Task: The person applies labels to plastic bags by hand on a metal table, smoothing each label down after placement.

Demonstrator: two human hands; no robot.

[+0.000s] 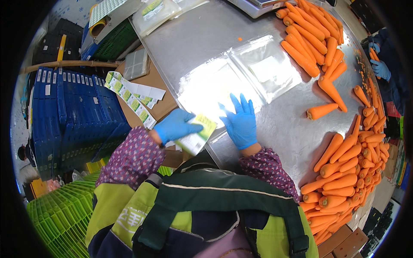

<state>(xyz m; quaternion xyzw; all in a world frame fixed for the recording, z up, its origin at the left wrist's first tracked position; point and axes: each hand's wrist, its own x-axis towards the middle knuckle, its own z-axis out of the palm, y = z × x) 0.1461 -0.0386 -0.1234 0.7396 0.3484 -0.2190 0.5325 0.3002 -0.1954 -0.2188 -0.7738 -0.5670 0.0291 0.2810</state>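
My left hand (176, 126), in a blue glove, grips a green and white printed label piece (197, 140), slightly blurred, near the table's front left edge. Whether it is one label or a folded strip, I cannot tell. My right hand (240, 125), also gloved in blue, is spread with its fingers apart at the near edge of clear plastic bags (276, 72). Strong glare on the bags hides whether the fingers press on them. Left of my hands, a strip of printed labels (130, 100) lies folded over a cardboard surface (161, 108).
Loose carrots (309, 38) and a larger carrot pile (338, 183) line the right side of the metal table (193, 38). More bags (155, 16) and a scale (255, 8) sit at the back. Blue crates (80, 119) stand left. A co-worker's gloved hands (380, 69) hold carrots far right.
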